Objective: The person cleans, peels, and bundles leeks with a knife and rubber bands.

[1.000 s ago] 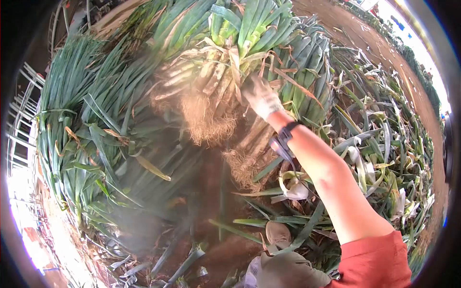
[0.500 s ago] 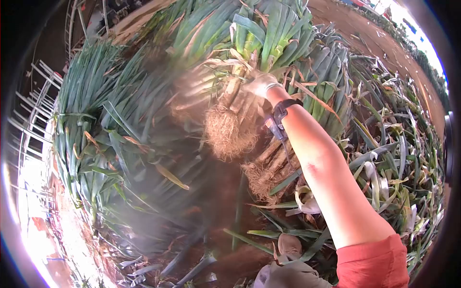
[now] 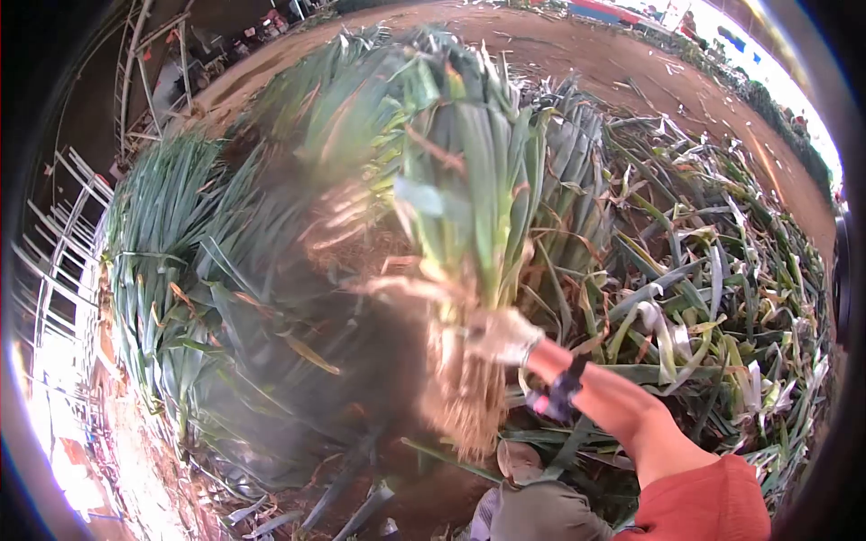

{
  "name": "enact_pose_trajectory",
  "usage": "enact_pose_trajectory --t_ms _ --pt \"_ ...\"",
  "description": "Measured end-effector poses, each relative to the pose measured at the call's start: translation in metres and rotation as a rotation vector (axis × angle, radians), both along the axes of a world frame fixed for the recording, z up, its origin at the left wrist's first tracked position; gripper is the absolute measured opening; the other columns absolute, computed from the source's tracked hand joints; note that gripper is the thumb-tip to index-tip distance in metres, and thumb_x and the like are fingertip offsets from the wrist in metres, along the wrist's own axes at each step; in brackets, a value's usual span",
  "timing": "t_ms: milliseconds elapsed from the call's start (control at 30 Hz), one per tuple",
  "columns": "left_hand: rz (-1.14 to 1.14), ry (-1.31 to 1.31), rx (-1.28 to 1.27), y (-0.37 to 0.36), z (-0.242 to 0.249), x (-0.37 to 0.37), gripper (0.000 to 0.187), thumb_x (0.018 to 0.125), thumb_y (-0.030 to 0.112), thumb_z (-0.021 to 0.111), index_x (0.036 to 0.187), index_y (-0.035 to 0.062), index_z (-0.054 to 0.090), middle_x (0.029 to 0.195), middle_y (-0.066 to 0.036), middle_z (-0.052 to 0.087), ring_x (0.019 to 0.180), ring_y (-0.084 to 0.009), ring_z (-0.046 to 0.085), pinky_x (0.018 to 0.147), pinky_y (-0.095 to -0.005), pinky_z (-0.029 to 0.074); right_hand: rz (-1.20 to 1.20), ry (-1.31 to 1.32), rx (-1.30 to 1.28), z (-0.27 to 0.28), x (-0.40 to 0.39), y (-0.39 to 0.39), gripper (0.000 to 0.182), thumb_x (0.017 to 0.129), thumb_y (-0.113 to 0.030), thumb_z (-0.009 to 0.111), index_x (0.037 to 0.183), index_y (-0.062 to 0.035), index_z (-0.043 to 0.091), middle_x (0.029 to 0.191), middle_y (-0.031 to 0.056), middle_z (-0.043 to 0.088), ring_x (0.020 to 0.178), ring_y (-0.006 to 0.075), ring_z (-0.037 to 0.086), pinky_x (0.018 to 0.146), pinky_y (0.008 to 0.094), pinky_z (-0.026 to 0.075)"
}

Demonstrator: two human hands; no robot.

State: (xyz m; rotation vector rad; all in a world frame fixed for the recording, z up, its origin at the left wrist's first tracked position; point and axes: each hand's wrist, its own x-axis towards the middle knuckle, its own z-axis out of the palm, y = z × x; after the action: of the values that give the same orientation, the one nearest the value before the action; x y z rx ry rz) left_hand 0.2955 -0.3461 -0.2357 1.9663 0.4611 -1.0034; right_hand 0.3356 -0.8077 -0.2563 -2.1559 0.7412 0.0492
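At left, one leek bundle (image 3: 149, 288) is already banded; our left hand is out of view. Centrally, our gloved right hand (image 3: 507, 335) grips gathered leeks (image 3: 483, 194) above their roots, no band discernible. Rightward lie loose leaves (image 3: 663, 338).

In the middle of my view I see the leek bundle (image 3: 483, 198), blurred, green leaves (image 3: 492, 171) upward, pale roots (image 3: 465, 415) downward.
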Motion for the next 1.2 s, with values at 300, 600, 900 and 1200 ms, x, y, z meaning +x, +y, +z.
enact_pose_trajectory --t_ms 300,600,900,1200 --pt "-0.184 -0.015 -0.058 -0.017 -0.026 0.000 0.034 0.089 0.027 0.051 0.108 -0.0007 0.056 0.097 -0.010 0.062 0.083 -0.0199 0.060 0.070 -0.0307 0.048 0.990 0.159 0.404 -0.082 -0.086 0.132 0.054 0.080 -0.019 0.052 0.132 -0.0180 0.038 0.103 0.0160 0.059 0.071 0.0211 0.060 0.059 0.0269 0.051" --pt "-0.759 -0.539 0.086 -0.092 -0.155 -0.047 0.059 0.076 0.030 0.062 0.125 0.0041 0.041 0.115 -0.023 0.047 0.102 -0.0389 0.047 0.086 -0.0434 0.041 0.284 -0.480 -0.921 -0.002 0.100 0.069 0.046 0.073 -0.017 0.059 0.116 -0.0058 0.048 0.112 0.0196 0.052 0.106 0.0338 0.051 0.085 0.0424 0.046" --pt "-0.563 -0.712 0.213 -0.093 -0.127 -0.072 0.047 0.077 0.010 0.049 0.122 0.0035 0.039 0.105 -0.019 0.050 0.095 -0.0333 0.050 0.075 -0.0416 0.047 0.417 0.396 -0.701 0.009 0.150 0.049 0.031 0.076 -0.033 0.053 0.094 -0.0100 0.064 0.097 0.0183 0.061 0.090 0.0332 0.058 0.079 0.0408 0.045" --pt "-0.583 -0.867 0.252 -0.110 -0.192 -0.092 0.026 0.076 0.012 0.052 0.101 0.0066 0.046 0.093 -0.011 0.052 0.088 -0.0240 0.055 0.060 -0.0356 0.052 0.481 -0.003 -0.464 0.075 0.119 0.105 0.023 0.080 -0.022 0.056 0.073 -0.0006 0.059 0.059 0.0094 0.046 0.054 0.0226 0.045 0.057 0.0325 0.037"
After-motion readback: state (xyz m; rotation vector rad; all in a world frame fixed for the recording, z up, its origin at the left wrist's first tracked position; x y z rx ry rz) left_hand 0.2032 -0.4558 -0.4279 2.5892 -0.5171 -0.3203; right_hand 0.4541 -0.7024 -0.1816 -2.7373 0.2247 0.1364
